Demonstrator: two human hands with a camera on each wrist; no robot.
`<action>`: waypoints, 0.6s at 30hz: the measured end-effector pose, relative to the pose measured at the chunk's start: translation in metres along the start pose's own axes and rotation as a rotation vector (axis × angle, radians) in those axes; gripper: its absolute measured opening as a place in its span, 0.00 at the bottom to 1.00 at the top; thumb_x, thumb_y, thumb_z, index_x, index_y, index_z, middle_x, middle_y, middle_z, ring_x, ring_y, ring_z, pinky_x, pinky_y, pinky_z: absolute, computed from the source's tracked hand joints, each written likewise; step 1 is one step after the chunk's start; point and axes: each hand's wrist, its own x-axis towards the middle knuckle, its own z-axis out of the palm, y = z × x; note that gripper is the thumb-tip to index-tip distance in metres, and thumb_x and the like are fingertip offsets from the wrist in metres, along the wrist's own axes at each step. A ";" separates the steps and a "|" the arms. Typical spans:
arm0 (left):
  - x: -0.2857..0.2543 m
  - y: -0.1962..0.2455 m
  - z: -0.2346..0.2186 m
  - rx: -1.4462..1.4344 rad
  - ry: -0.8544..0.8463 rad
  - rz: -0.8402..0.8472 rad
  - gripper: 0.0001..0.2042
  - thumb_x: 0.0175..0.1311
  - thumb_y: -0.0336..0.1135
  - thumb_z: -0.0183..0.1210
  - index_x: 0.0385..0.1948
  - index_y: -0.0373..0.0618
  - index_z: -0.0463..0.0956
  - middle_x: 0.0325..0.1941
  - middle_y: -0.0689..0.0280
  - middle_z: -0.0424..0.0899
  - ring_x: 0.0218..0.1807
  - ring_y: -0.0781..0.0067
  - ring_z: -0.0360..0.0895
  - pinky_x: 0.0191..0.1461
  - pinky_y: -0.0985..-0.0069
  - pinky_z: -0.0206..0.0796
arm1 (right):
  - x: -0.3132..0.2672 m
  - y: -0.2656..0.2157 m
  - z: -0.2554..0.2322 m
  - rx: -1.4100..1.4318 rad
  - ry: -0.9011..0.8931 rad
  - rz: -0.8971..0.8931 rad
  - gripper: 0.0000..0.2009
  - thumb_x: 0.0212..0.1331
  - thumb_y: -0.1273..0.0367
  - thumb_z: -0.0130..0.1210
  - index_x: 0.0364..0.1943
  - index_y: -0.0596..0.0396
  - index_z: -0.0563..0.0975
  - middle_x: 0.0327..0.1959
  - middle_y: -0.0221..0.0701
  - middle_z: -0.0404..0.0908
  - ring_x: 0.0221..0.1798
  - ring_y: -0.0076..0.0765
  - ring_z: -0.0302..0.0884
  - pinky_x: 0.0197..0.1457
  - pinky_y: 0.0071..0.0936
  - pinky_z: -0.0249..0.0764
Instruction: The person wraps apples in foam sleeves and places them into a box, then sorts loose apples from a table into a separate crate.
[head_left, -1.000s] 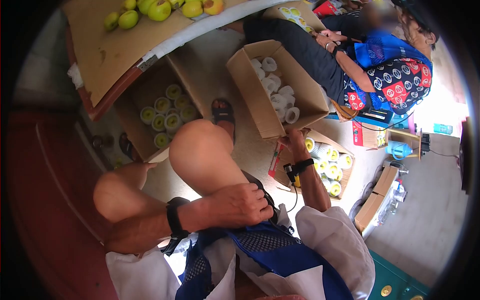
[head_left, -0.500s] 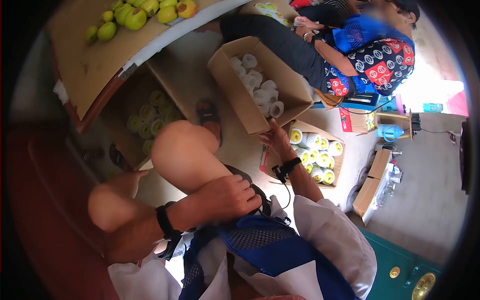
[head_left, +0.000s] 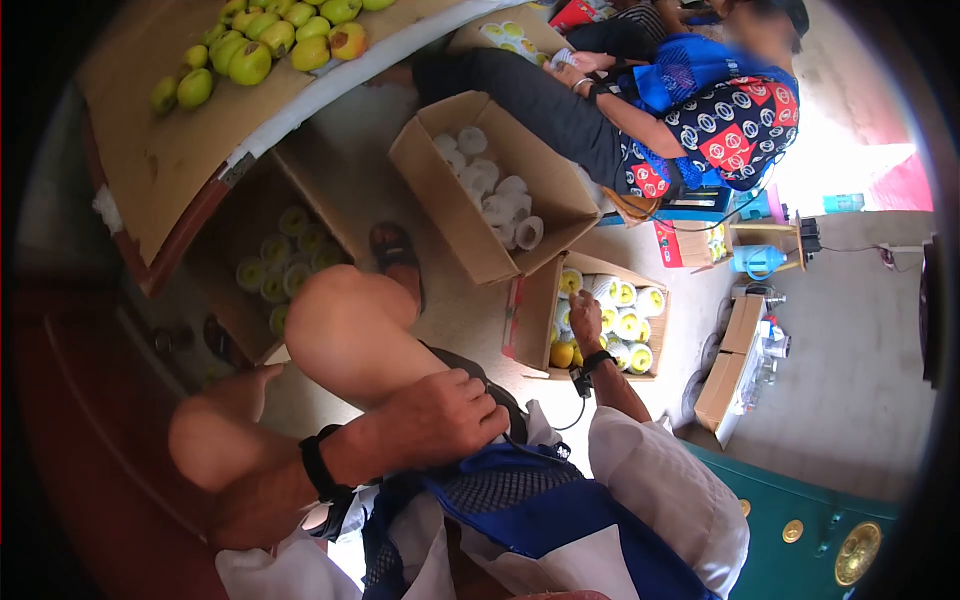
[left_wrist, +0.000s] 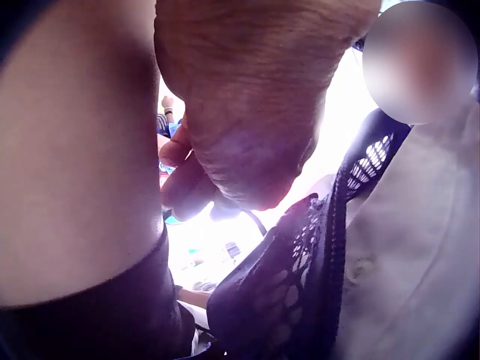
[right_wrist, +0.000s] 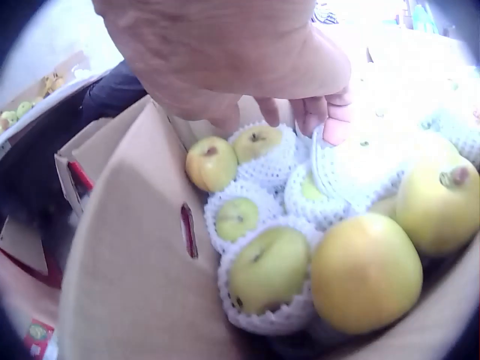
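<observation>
R hand (right_wrist: 232, 64) in box (right_wrist: 142, 247), right of scene; fingers part-bent at netted fruit (right_wrist: 360, 169), can't tell from my end if gripping; L hand (head_left: 440, 415) loosely curled, nothing held, by thigh (head_left: 380, 345); I'd cup fruit gently from above, clear of bare fruit (right_wrist: 366, 271); all yellow-green, most in white nets (right_wrist: 247, 322).

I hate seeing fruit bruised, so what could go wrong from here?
The bare fruit lies against netted fruit with no foam net of its own, so it may bruise if jostled.

The right hand has its fingers in among closely packed netted fruit; they might push a foam net askew.

Loose fruit lies near the edge of the table and could roll off if bumped.
</observation>
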 end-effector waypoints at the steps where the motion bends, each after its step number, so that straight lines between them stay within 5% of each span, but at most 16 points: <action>1: -0.001 -0.001 0.001 0.005 0.020 0.000 0.08 0.54 0.33 0.59 0.34 0.44 0.75 0.25 0.68 0.74 0.33 0.69 0.78 0.41 0.72 0.74 | -0.001 0.005 0.007 -0.027 -0.068 -0.080 0.26 0.69 0.48 0.51 0.59 0.51 0.79 0.53 0.50 0.83 0.59 0.59 0.79 0.62 0.52 0.73; 4: -0.003 -0.005 0.005 -0.024 0.033 0.003 0.10 0.54 0.33 0.59 0.38 0.43 0.78 0.27 0.67 0.75 0.34 0.68 0.78 0.43 0.72 0.74 | -0.003 0.025 0.031 0.034 -0.339 -0.233 0.26 0.68 0.50 0.53 0.62 0.51 0.78 0.54 0.54 0.82 0.59 0.63 0.78 0.63 0.52 0.73; 5: -0.004 -0.004 0.005 -0.032 0.009 -0.009 0.11 0.54 0.33 0.59 0.38 0.43 0.78 0.26 0.67 0.75 0.34 0.68 0.79 0.44 0.72 0.74 | -0.008 0.018 0.024 0.164 -0.220 -0.348 0.22 0.68 0.54 0.54 0.58 0.51 0.81 0.50 0.54 0.84 0.54 0.64 0.81 0.58 0.50 0.76; 7: -0.003 -0.003 0.010 -0.030 -0.008 -0.024 0.11 0.53 0.32 0.59 0.39 0.43 0.78 0.26 0.67 0.75 0.34 0.68 0.79 0.44 0.72 0.75 | 0.001 0.023 0.010 0.211 0.002 -0.250 0.16 0.68 0.61 0.55 0.54 0.52 0.84 0.41 0.51 0.87 0.46 0.58 0.86 0.50 0.43 0.79; 9: -0.004 0.000 0.014 -0.025 -0.004 -0.040 0.11 0.53 0.31 0.59 0.39 0.43 0.79 0.27 0.67 0.75 0.34 0.67 0.79 0.44 0.72 0.75 | -0.001 0.028 -0.014 0.466 0.183 -0.158 0.15 0.70 0.63 0.52 0.53 0.53 0.83 0.43 0.46 0.88 0.46 0.51 0.87 0.51 0.39 0.79; 10: -0.005 0.000 0.015 -0.028 -0.013 -0.040 0.11 0.53 0.31 0.59 0.39 0.43 0.79 0.27 0.67 0.75 0.35 0.67 0.79 0.45 0.72 0.75 | 0.005 0.042 -0.022 0.377 0.249 -0.160 0.16 0.69 0.62 0.54 0.54 0.54 0.82 0.44 0.43 0.89 0.48 0.50 0.87 0.52 0.40 0.79; 12: -0.007 0.001 0.018 -0.021 -0.027 -0.046 0.11 0.53 0.32 0.60 0.39 0.43 0.79 0.27 0.66 0.76 0.35 0.66 0.80 0.46 0.71 0.76 | 0.010 0.061 -0.035 0.080 0.225 0.044 0.18 0.67 0.60 0.58 0.55 0.54 0.82 0.41 0.40 0.90 0.48 0.47 0.88 0.54 0.41 0.79; 15: -0.006 -0.001 0.017 -0.046 -0.050 -0.063 0.11 0.53 0.31 0.60 0.39 0.43 0.79 0.27 0.66 0.76 0.36 0.65 0.80 0.48 0.71 0.77 | 0.008 0.070 -0.037 0.030 -0.041 0.182 0.27 0.62 0.55 0.65 0.62 0.53 0.77 0.50 0.45 0.87 0.53 0.50 0.86 0.57 0.44 0.79; 18: -0.007 -0.002 0.019 -0.046 -0.042 -0.073 0.11 0.53 0.31 0.59 0.40 0.43 0.79 0.27 0.65 0.75 0.37 0.64 0.80 0.49 0.71 0.78 | -0.004 0.061 -0.024 -0.064 -0.114 0.109 0.38 0.55 0.51 0.70 0.69 0.50 0.70 0.62 0.51 0.77 0.60 0.55 0.81 0.60 0.47 0.78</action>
